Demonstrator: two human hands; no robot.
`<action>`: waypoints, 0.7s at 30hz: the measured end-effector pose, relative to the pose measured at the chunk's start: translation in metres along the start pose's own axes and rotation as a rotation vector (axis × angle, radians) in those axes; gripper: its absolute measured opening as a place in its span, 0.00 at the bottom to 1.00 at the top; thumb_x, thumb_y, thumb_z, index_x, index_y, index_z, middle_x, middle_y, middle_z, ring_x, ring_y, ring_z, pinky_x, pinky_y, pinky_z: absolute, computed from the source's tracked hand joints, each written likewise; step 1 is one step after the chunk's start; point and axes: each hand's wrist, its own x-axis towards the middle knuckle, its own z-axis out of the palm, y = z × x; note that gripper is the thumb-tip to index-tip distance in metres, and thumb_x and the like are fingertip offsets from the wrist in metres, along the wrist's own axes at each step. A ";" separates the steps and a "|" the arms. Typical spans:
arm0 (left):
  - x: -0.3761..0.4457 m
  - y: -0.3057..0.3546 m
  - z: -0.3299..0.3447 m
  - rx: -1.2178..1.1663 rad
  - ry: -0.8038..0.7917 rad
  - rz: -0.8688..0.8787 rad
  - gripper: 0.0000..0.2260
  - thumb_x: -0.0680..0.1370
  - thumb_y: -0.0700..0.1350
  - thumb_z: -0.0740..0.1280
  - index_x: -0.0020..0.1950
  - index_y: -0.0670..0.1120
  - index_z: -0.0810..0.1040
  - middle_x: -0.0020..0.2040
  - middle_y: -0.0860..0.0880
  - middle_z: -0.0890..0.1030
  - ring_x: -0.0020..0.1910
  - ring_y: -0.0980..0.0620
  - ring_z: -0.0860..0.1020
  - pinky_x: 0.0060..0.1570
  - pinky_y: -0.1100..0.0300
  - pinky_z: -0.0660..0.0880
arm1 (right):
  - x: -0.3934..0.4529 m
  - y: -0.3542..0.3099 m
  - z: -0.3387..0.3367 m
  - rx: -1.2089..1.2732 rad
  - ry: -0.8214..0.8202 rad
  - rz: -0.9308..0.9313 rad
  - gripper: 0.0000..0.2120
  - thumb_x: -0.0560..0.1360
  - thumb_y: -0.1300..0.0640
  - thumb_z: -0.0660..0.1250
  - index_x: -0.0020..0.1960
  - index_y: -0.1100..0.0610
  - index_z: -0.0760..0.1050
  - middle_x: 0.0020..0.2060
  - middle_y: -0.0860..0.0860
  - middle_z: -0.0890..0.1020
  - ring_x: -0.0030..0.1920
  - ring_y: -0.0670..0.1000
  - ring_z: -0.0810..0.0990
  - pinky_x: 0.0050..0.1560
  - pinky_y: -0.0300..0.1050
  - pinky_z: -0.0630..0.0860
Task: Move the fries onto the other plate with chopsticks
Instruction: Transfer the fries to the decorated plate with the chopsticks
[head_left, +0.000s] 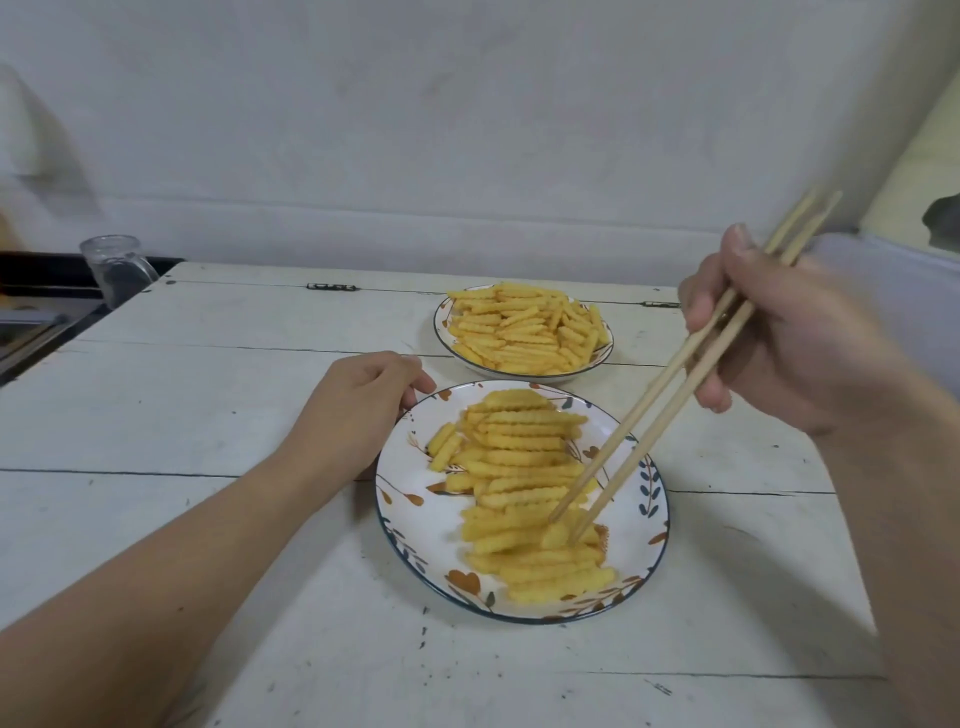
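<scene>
The right hand (774, 332) holds 2 chopsticks (670, 384), with its fingers curled round them. The tips point down into the fries (524, 467) on the near plate (410, 525). They sit on each side of 1 small fry (556, 535) near the front of the pile. That part is a bit blurry, so I cannot tell if the fry is pinched yet or just touched.

The left hand (363, 410) rests on the table (182, 415) with its fingers loosely bent, and its fingertips touch the rim of the near plate. It holds nothing.

This looks like the grab step: picking 1 fry out of the pile. Next, the tips need to squeeze the fry, lift it up, and carry it to the far plate (444, 332), which already has lots of fries on it. I cannot tell for sure which plate is meant to fill up.

The table is white painted wood with dark cracks and small marks. A clear glass cup (117, 270) stands at the far left edge. A plain white wall (467, 130) is behind.
</scene>
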 end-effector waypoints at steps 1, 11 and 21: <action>0.000 0.000 0.000 -0.003 -0.003 0.000 0.15 0.82 0.46 0.64 0.42 0.43 0.86 0.35 0.52 0.78 0.33 0.53 0.73 0.40 0.57 0.70 | 0.000 0.000 0.002 0.008 -0.002 -0.009 0.25 0.78 0.45 0.56 0.29 0.56 0.78 0.23 0.56 0.72 0.17 0.55 0.74 0.22 0.38 0.71; 0.002 -0.001 -0.003 -0.063 0.012 -0.022 0.16 0.83 0.48 0.63 0.44 0.41 0.86 0.37 0.50 0.78 0.33 0.54 0.73 0.40 0.58 0.70 | 0.004 0.024 0.048 0.084 0.049 -0.197 0.22 0.79 0.45 0.58 0.34 0.56 0.80 0.26 0.56 0.77 0.24 0.60 0.79 0.28 0.47 0.77; 0.003 -0.002 -0.004 -0.094 0.014 -0.029 0.17 0.84 0.50 0.63 0.45 0.41 0.86 0.35 0.51 0.78 0.34 0.53 0.73 0.39 0.59 0.70 | 0.012 0.021 0.018 0.034 0.252 -0.225 0.18 0.81 0.50 0.61 0.37 0.58 0.78 0.27 0.54 0.77 0.25 0.56 0.79 0.28 0.45 0.76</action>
